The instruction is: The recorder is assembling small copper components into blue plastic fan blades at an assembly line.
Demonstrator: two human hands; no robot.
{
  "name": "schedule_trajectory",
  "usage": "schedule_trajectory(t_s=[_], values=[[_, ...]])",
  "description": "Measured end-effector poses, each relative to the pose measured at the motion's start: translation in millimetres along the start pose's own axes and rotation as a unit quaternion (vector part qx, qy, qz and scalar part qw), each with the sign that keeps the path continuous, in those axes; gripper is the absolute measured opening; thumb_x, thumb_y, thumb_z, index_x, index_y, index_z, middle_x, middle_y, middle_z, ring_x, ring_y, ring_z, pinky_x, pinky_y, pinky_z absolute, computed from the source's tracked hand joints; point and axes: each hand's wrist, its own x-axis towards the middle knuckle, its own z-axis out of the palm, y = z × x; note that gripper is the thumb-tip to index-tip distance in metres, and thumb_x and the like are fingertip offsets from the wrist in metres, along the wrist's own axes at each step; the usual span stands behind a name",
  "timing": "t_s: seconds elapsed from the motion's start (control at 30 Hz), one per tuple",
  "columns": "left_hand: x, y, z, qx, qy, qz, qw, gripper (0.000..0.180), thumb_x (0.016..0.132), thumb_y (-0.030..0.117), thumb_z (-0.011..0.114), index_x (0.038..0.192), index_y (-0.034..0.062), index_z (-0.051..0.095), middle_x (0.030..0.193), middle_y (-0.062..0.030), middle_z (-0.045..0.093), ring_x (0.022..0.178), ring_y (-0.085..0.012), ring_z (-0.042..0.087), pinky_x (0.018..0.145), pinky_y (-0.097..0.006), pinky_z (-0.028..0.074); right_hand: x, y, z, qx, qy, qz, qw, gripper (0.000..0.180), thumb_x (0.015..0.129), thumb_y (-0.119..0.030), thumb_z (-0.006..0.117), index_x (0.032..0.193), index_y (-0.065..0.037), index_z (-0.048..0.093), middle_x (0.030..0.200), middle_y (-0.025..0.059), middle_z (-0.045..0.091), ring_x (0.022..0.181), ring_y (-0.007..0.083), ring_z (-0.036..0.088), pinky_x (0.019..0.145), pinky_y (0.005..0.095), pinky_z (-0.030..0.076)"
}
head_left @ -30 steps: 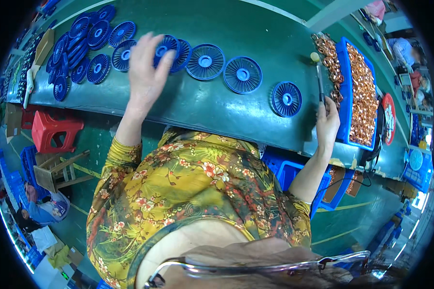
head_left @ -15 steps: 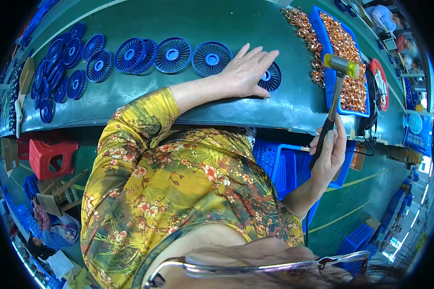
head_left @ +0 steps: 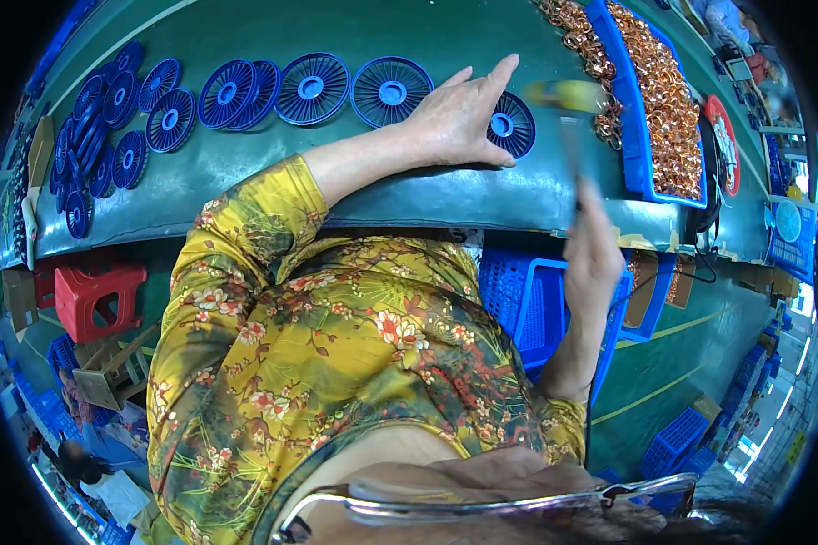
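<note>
**A:** What is the head view showing?

**B:** The left hand (head_left: pixel 459 113) is lying flat on the green tabletop (head_left: pixel 354 173). Its fingers are spreading out, and the fingertips are touching a small blue wheel (head_left: pixel 511 125) with thin spokes.

**A:** And the other hand?

**B:** The right hand (head_left: pixel 593 257) is up in front of the tabletop edge. It is blurry. It is closing around the thin handle of a hammer (head_left: pixel 568 95). The hammer's yellow head is showing up as a blur just beside the small blue wheel, on its right.

**A:** What else is lying there?

**B:** More blue wheels are sitting in a row to the left of the hand. A big one (head_left: pixel 391 91) is lying just beside the wrist. Lots more (head_left: pixel 109 118) are piling up far to the left.

**A:** What is on the right?

**B:** A blue tray (head_left: pixel 641 173) is holding many shiny copper rings (head_left: pixel 668 109). Some more rings are lying just beside it on the tabletop.

**A:** And down low?

**B:** A blue crate (head_left: pixel 532 304) is sitting under the tabletop. A red stool (head_left: pixel 95 300) is standing on the floor to the left.
</note>
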Motion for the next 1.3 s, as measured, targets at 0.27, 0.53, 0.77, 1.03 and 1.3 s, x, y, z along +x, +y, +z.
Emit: schedule_trajectory(t_s=[0.27, 0.53, 0.77, 1.03, 1.3], values=[[-21, -4, -39, 0.077, 0.072, 0.049, 0.993, 0.103, 0.07, 0.04, 0.078, 0.146, 0.0059, 0.018, 0.142, -0.0283, 0.034, 0.134, -0.042, 0.031, 0.114, -0.048, 0.022, 9, -6, -10, 0.109, -0.109, 0.088, 0.984, 0.035, 0.091, -0.002, 0.053, 0.126, -0.008, 0.057, 0.11, 0.0178, 0.065, 0.077, 0.0248, 0.065, 0.069, 0.0332, 0.052], [-69, -51, -79, 0.162, 0.028, -0.007, 0.986, 0.108, 0.065, 0.034, 0.082, 0.149, 0.0123, 0.016, 0.145, -0.0198, 0.034, 0.137, -0.0366, 0.028, 0.115, -0.05, 0.015, -7, 1, -3, 0.141, -0.233, 0.052, 0.961, 0.033, 0.09, -0.003, 0.056, 0.123, -0.009, 0.06, 0.107, 0.0177, 0.066, 0.086, 0.0249, 0.067, 0.076, 0.0315, 0.051], [-58, -34, -61, 0.078, 0.018, -0.024, 0.997, 0.106, 0.065, 0.032, 0.081, 0.148, 0.0137, 0.016, 0.136, -0.022, 0.044, 0.127, -0.0346, 0.043, 0.115, -0.049, 0.019, 13, -19, -3, 0.205, -0.079, 0.095, 0.971, 0.035, 0.094, -0.001, 0.048, 0.127, -0.006, 0.058, 0.095, 0.0099, 0.068, 0.061, 0.0055, 0.052, 0.053, 0.02, 0.042], [-55, -32, -63, 0.026, -0.009, -0.068, 0.997, 0.11, 0.064, 0.035, 0.082, 0.147, 0.0138, 0.014, 0.129, -0.023, 0.052, 0.129, -0.0404, 0.04, 0.116, -0.048, 0.018, 24, -23, 42, 0.112, -0.159, 0.063, 0.979, 0.037, 0.09, 0.001, 0.053, 0.125, -0.008, 0.058, 0.113, 0.0222, 0.063, 0.101, 0.0289, 0.064, 0.085, 0.0347, 0.048], [-58, -34, -64, -0.001, 0.004, -0.06, 0.998, 0.113, 0.063, 0.034, 0.083, 0.147, 0.0121, 0.01, 0.127, -0.0234, 0.053, 0.125, -0.0376, 0.045, 0.115, -0.048, 0.02, 40, -34, 38, 0.041, -0.142, -0.072, 0.986, 0.039, 0.089, -0.002, 0.054, 0.127, -0.012, 0.057, 0.096, 0.0216, 0.065, 0.074, 0.0348, 0.063, 0.067, 0.0388, 0.05]])
